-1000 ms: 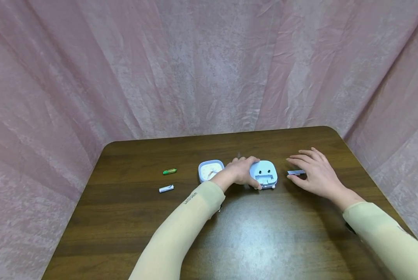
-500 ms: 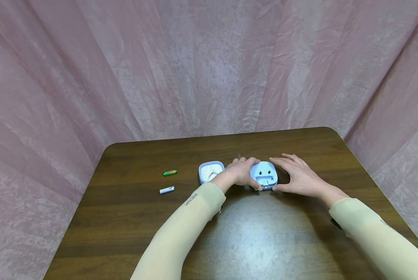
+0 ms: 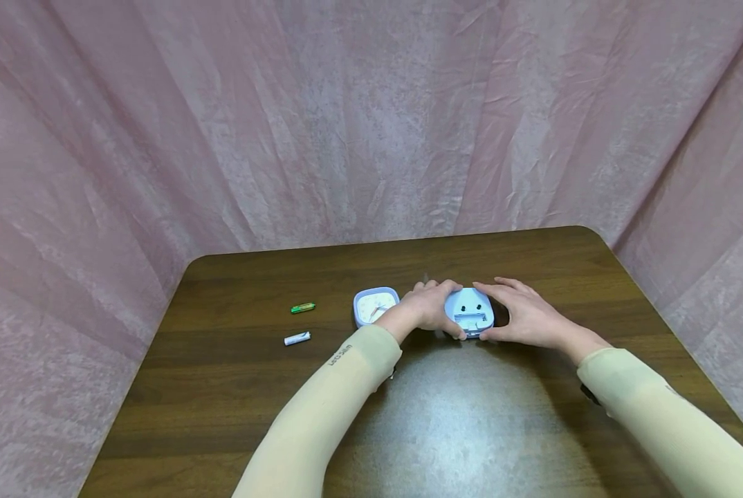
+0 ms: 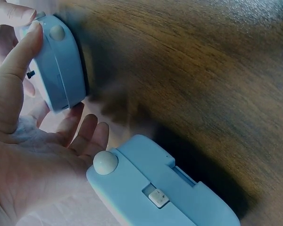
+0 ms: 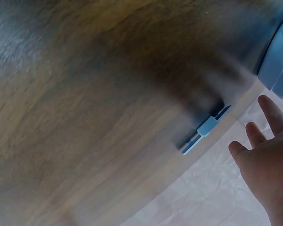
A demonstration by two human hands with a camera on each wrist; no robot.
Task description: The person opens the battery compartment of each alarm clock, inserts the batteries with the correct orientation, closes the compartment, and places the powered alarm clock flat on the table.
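Observation:
A light-blue alarm clock [image 3: 471, 297] lies face down on the table, its back up with two black knobs and an uncovered battery compartment. My left hand [image 3: 426, 306] grips its left side, thumb at the near corner and fingers at the far edge. On the opposite side, my right hand [image 3: 530, 317] holds the clock between thumb and forefinger at the right-hand corners. In the left wrist view, both thumbs meet near the clock's round white foot [image 4: 57, 32]. A small blue battery cover [image 5: 207, 127] lies on the table below the right fingers in the right wrist view.
A second blue alarm clock [image 3: 376, 299], dial up, sits beside the left wrist, partly covered by it. Further left are a green battery [image 3: 303, 308] and a white battery [image 3: 297, 338]. The brown wooden table [image 3: 234, 415] ends at a pink curtain [image 3: 371, 124].
My right hand has moved left from above the battery cover to the right side of the face-down clock and closed on it. My left hand has stayed on the clock.

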